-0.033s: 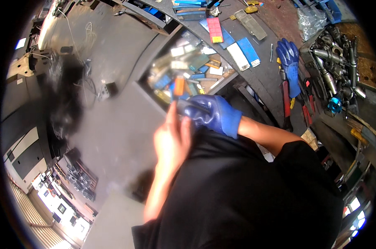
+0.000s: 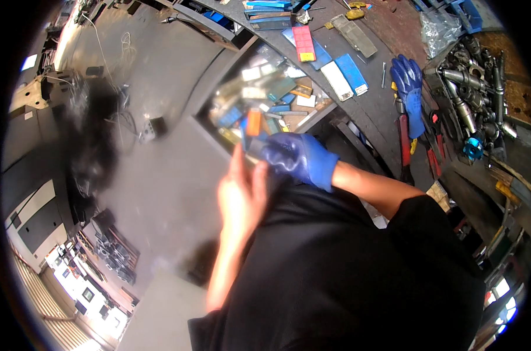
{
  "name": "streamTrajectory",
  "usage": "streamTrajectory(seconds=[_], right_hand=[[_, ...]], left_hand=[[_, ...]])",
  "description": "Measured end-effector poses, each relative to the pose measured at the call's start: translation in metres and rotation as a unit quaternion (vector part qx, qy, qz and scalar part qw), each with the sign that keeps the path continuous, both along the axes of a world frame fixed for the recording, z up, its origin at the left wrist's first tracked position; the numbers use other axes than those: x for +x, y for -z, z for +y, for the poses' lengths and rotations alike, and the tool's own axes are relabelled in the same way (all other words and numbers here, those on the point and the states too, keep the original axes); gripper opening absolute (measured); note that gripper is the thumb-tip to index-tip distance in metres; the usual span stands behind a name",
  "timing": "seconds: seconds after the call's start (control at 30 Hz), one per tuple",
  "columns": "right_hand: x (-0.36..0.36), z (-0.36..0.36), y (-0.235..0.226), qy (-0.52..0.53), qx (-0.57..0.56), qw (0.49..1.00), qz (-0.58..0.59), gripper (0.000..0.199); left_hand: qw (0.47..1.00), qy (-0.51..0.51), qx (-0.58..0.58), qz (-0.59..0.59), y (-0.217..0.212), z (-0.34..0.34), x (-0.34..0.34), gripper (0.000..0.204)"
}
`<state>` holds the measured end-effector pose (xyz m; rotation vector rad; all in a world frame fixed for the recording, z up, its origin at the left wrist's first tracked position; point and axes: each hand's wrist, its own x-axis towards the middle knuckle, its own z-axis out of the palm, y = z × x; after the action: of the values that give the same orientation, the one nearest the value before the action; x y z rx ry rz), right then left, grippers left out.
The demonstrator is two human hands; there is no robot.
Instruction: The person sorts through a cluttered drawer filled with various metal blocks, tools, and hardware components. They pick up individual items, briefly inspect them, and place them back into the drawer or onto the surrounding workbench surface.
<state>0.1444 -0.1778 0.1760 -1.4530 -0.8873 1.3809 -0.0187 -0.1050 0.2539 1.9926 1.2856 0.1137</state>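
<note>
Two hands meet over an open drawer (image 2: 277, 102) of small coloured boxes. Right hand (image 2: 297, 157), in a blue glove, curls its fingers around a small box with an orange end (image 2: 254, 126), blurred by motion, just above the drawer's near edge. Left hand (image 2: 242, 193), bare, lies flat-fingered beside it, holding nothing visible. On the worktop (image 2: 382, 111) lie a spare blue glove (image 2: 409, 88), flat blue and white boxes (image 2: 344, 73) and a red box (image 2: 304, 42).

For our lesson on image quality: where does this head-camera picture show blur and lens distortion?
Head view: the bare left hand, gloved right hand and open drawer of small boxes are motion-blurred; the spare blue glove looks sharper; bench edges bow toward the black fisheye rim.
</note>
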Motion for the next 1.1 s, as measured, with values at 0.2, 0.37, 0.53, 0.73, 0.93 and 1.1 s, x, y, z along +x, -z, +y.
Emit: streamTrajectory(seconds=[0.2, 0.37, 0.53, 0.73, 0.93, 1.1], right_hand=[[0.004, 0.024, 0.032, -0.039, -0.019, 0.976, -0.212, 0.052], [0.046, 0.004, 0.061, 0.154, 0.017, 0.869, -0.470, 0.041], [0.106, -0.035, 0.081, 0.189, -0.045, 0.678, -0.709, 0.056], [0.105, -0.045, 0.075, 0.191, 0.017, 0.705, -0.682, 0.041], [0.110, -0.066, 0.085, 0.135, 0.036, 0.713, -0.687, 0.043], [0.108, -0.061, 0.076, 0.137, -0.011, 0.752, -0.644, 0.047]], left_hand=[[0.966, -0.170, -0.154, -0.121, 0.031, 0.019, -0.033, 0.046], [0.939, -0.209, -0.231, -0.149, 0.024, 0.016, -0.037, 0.037], [0.920, -0.209, -0.291, -0.158, 0.020, 0.006, -0.014, 0.034], [0.920, -0.200, -0.299, -0.155, 0.005, 0.015, -0.007, 0.033], [0.919, -0.172, -0.320, -0.154, 0.005, 0.012, 0.002, 0.031], [0.920, -0.159, -0.323, -0.156, 0.005, 0.014, 0.007, 0.033]])
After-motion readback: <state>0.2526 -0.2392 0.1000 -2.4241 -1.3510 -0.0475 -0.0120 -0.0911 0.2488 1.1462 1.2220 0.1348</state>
